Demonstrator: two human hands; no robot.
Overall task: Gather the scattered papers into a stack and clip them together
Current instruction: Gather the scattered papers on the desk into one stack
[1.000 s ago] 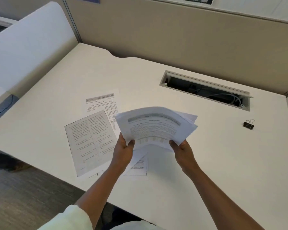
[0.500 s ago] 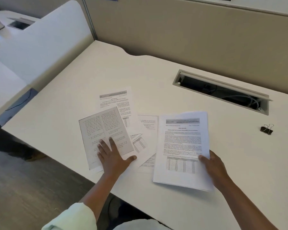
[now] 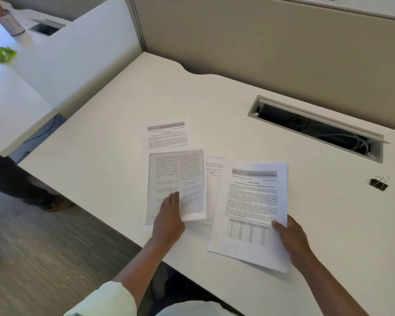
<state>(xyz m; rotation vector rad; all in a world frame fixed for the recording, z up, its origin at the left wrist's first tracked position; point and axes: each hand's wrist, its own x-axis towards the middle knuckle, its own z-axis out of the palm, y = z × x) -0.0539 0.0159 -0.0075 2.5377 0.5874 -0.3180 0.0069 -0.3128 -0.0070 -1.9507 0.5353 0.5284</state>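
Head camera: a white desk [image 3: 96, 142] fills the middle of the frame, with a beige partition [image 3: 271, 42] along the top. At frame centre lie three loose sheets that overlap. A letterhead sheet [image 3: 167, 135] is uppermost in the frame. A grey-shaded two-column sheet [image 3: 176, 176] covers its lower part. A third sheet [image 3: 214, 169] shows just right of that one, partly under its neighbours.

The left hand [image 3: 169, 217] is at the two-column sheet's lower edge. Its fingers [image 3: 174, 196] lie on top of the page, and the thumb is hidden under the lower right corner, which curls up off the desk. It looks like a pinch on that sheet.

Right of centre is the gathered paper stack [image 3: 251, 208], tilted slightly, with its left edge over the third sheet. The right hand [image 3: 293, 240] grips its lower right edge, thumb on top of the printed table and the other fingers out of sight beneath.

A black binder clip [image 3: 379, 183] lies alone at the right edge of the frame, well apart from the papers. Above it in the frame an open cable tray [image 3: 317, 131] is set into the desk.

At upper left, on a neighbouring desk, sit a green object [image 3: 5, 54] and a pale cylinder [image 3: 10, 23].
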